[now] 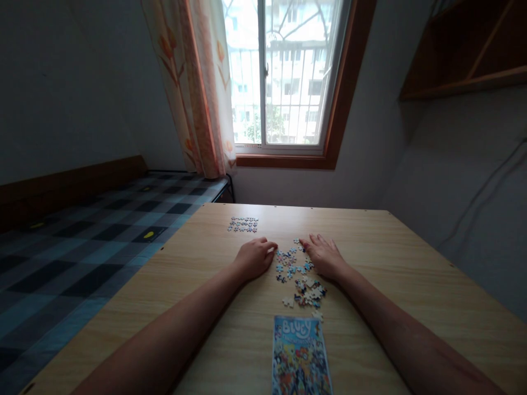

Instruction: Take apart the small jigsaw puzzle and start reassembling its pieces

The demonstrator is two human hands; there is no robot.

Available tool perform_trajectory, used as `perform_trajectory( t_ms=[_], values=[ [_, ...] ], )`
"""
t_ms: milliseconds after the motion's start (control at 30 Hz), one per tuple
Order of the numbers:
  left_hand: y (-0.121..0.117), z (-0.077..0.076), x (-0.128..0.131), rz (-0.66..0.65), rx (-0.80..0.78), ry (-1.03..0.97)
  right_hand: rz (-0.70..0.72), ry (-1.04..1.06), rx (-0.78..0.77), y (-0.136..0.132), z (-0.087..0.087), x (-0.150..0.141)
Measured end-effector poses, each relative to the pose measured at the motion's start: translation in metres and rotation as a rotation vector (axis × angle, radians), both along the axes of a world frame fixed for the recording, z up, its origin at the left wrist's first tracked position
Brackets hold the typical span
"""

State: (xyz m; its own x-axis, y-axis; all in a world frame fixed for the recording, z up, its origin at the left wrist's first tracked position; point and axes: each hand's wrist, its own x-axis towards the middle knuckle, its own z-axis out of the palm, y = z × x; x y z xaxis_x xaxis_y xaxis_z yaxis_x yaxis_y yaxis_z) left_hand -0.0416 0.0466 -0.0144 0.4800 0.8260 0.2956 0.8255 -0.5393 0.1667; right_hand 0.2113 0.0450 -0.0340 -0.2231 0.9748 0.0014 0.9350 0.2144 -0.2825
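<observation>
Loose jigsaw puzzle pieces (291, 270) lie face up in a loose cluster between my two hands. My left hand (255, 258) rests on the table at the cluster's left edge, fingers curled and thumb and index finger close together; whatever may be between them is too small to make out. On the other side, my right hand (324, 257) lies flat with its fingers spread, the index fingertip beside a single puzzle piece (296, 241). Nearer to me is a heaped pile of puzzle pieces (309, 292), some showing pale backs. Below it lies a colourful Bluey picture sheet (301, 356).
Puzzle pieces laid out in rows (243, 224) sit toward the far left of the wooden table (197, 263). A bed with a checked cover (111, 241) adjoins on the left. Beyond the far edge are a curtain (197, 88) and a window (288, 82); a shelf (465, 82) hangs at right.
</observation>
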Motion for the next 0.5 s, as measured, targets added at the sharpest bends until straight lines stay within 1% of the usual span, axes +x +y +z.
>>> perform_trajectory(
  t_ms=[133, 267, 333, 400, 500],
  values=[
    [-0.0012, 0.0018, 0.0011, 0.015, -0.026, 0.004, -0.009, 0.031, -0.008, -0.0025, 0.0015, -0.0074],
    [-0.0019, 0.0033, 0.0016, 0.020, -0.026, 0.014, 0.100, 0.092, -0.026, -0.0028, 0.0023, -0.0098],
    [-0.0021, 0.0038, 0.0018, 0.012, -0.015, 0.019, 0.130, 0.124, -0.021, -0.0022, 0.0016, -0.0095],
    [-0.0021, 0.0033, 0.0023, -0.011, 0.009, 0.020, 0.105, 0.147, -0.002, -0.0015, 0.0002, -0.0091],
    [-0.0016, -0.0003, 0.0039, -0.086, 0.030, 0.039, 0.039, 0.162, 0.027, -0.0008, -0.0021, -0.0096]
  ],
)
